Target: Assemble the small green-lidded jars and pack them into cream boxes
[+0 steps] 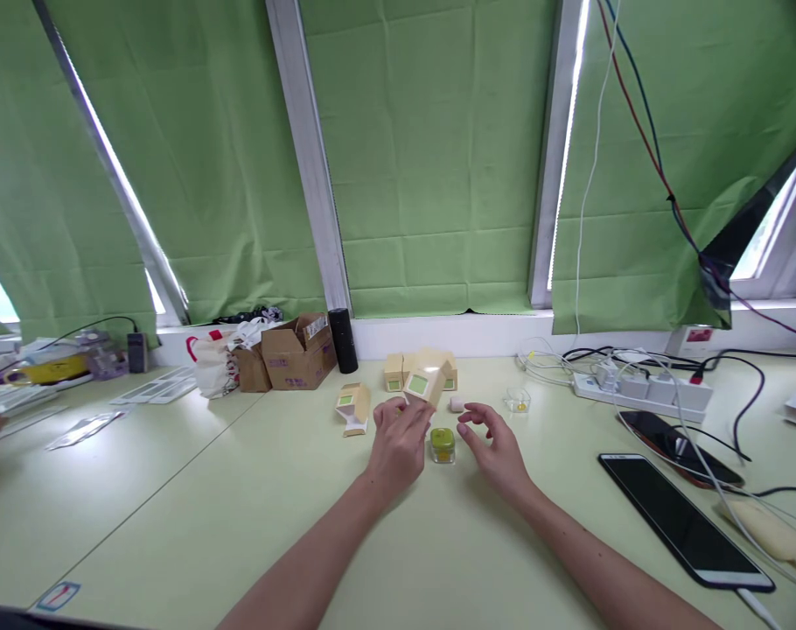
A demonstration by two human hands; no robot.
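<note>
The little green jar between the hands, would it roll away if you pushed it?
Probably not. The green jar stands upright on a flat base, so it would likely slide. It looks small, so it is probably light. Its shiny sides may be slippery. The left hand holds a cream box; the right hand is open.

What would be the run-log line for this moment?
left hand: holds small carton | right hand: open, beside green jar | green jar: on table

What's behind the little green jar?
Behind the green jar the left hand holds a cream box with a green label. More cream boxes stand farther back, partly hidden by it.
</note>
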